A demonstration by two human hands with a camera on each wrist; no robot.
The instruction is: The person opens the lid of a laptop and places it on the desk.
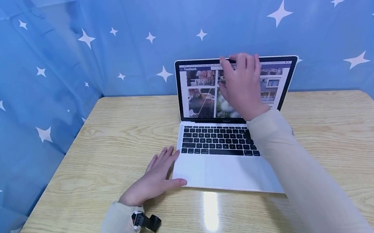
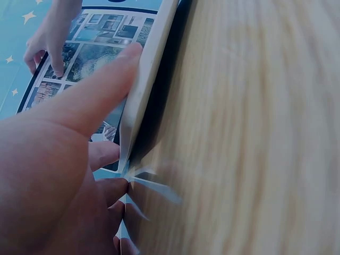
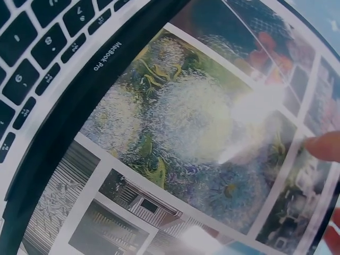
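Observation:
A silver laptop (image 1: 193,173) stands unfolded on the table, its lit screen (image 1: 200,101) showing a page of photos headed Facebook. My right hand (image 1: 243,83) holds the top edge of the screen, fingers over the rim and thumb on the display side. In the right wrist view the thumb (image 3: 325,147) appears close over the photos (image 3: 191,117). At the base's left front corner lies my left hand (image 1: 156,177), fingers spread along the side and thumb on the corner. The left wrist view shows its thumb (image 2: 114,74) stretched along the laptop's front edge (image 2: 151,69).
The wooden table (image 1: 85,162) runs back to a blue curtain (image 1: 127,15) with white stars, which also hangs along the left. A black strap device (image 1: 150,221) sits on the left wrist. The right forearm (image 1: 304,172) crosses over the laptop's right side.

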